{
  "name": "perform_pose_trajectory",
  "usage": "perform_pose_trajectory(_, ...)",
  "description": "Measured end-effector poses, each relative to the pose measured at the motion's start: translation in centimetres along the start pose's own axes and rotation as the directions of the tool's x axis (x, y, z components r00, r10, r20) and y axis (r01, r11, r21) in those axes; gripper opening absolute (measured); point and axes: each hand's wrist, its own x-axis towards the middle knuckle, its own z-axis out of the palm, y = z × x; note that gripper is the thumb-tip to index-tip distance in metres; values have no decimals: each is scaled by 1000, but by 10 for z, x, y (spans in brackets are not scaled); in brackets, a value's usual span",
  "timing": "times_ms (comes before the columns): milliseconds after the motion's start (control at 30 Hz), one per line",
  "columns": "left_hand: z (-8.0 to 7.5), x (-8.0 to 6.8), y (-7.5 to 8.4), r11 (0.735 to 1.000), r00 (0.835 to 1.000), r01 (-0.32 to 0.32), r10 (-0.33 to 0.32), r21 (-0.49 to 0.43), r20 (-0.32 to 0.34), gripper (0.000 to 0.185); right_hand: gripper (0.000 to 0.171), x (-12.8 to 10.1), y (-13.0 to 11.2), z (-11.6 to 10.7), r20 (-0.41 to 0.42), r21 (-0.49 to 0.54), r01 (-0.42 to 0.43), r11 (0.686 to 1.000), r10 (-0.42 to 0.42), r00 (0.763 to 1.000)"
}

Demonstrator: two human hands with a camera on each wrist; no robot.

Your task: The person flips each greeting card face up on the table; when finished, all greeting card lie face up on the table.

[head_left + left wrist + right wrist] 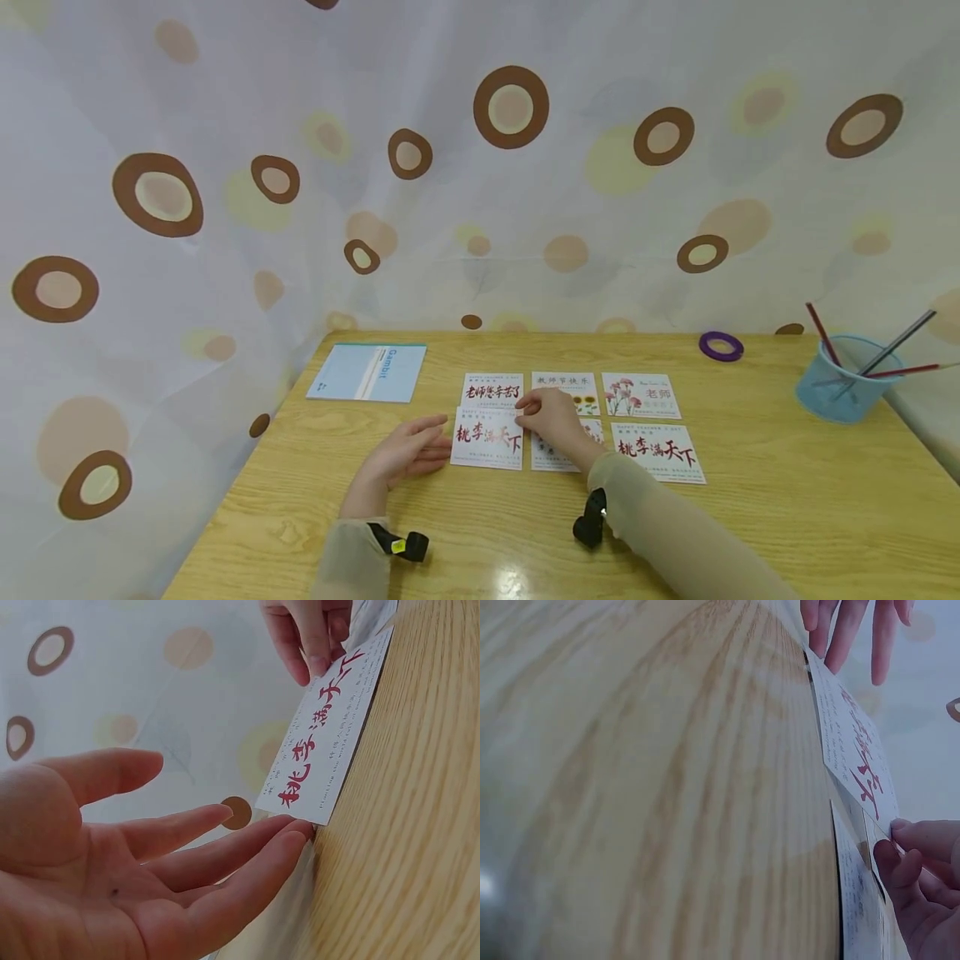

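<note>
Six white cards with red lettering lie in two rows on the wooden table [300,500]. My right hand [550,417] pinches the upper right corner of the front left card [486,442]; the right wrist view shows thumb and fingers [911,851] closed on that card [855,750], which is lifted at that corner. My left hand [408,450] lies open on the table, its straight fingertips [296,829] at the left edge of the same card [330,727]. My right hand hides part of the front middle card [550,457].
A light blue booklet [367,372] lies at the back left. A purple tape ring [721,345] sits at the back right, near a blue cup [843,387] with pens. A curtain with brown circles [510,107] surrounds the table.
</note>
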Motion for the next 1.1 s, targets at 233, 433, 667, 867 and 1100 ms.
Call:
perform_pose_trajectory(233,3,3,0,1000,1000,-3,3,-2,-1,56,16,0,0,-3,6,-19,3,1000,-3,1000)
perform_pose_trajectory(433,7,2,1,1000,1000,11,-11,3,-21,55,21,-2,-1,-5,10,-44,2,999,-2,1000)
perform_pose_trajectory(667,14,3,4,1000,999,26,-26,11,-46,53,23,-6,1,-9,2,-94,31,995,-31,1000)
perform_pose_trajectory(867,16,5,4,999,998,30,-28,24,-59,52,27,-6,1,-9,-3,-85,23,996,-24,1000)
perform_pose_trajectory(1100,14,2,5,999,997,30,-28,22,-76,53,26,-6,5,-10,-10,-84,36,996,-37,999)
